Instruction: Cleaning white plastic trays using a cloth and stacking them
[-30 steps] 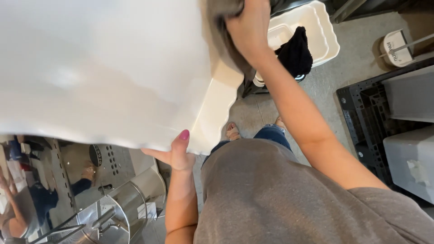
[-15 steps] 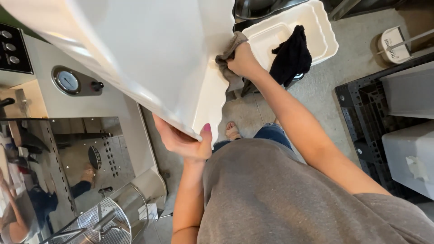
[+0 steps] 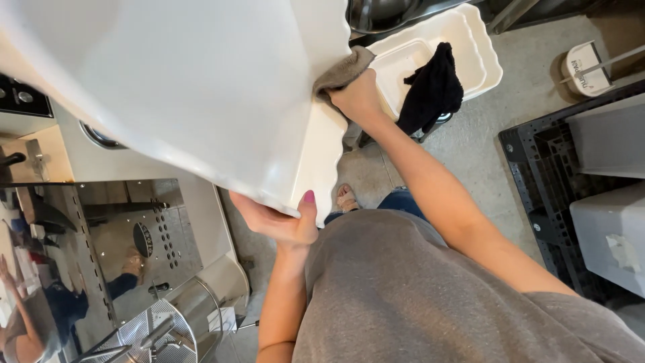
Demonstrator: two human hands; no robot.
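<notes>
**A:** What is the person holding?

**B:** A large white tray (image 3: 188,87) with a wavy, scalloped rim, held up and tilted in front of the person's chest. It fills most of the upper left of the view.

**A:** How are the hands placed on it?

**B:** The left hand (image 3: 279,218) grips the tray's lowest corner from beneath, with the thumb, its nail painted pink, pressed up over the rim. The right hand (image 3: 356,97) is closed on a crumpled grey-brown cloth (image 3: 342,70) and presses it against the tray's right edge, near the upper corner.

**A:** What lies beyond the tray?

**B:** To the right of it, lower down, a stack of matching white trays (image 3: 440,50) sits on a stand, with a black cloth (image 3: 433,87) draped over the stack's near edge. Just above that stack, the rim of a metal bowl (image 3: 383,13) shows at the top edge of the view.

**A:** And around the person?

**B:** On the left stands a stainless-steel machine (image 3: 114,242) with a perforated panel, and a wire basket (image 3: 158,329) sits near the bottom edge. On the right, grey plastic bins (image 3: 611,195) rest on a black crate-like pallet (image 3: 537,175). The floor is grey concrete, and one sandalled foot (image 3: 346,198) shows below the tray.
</notes>
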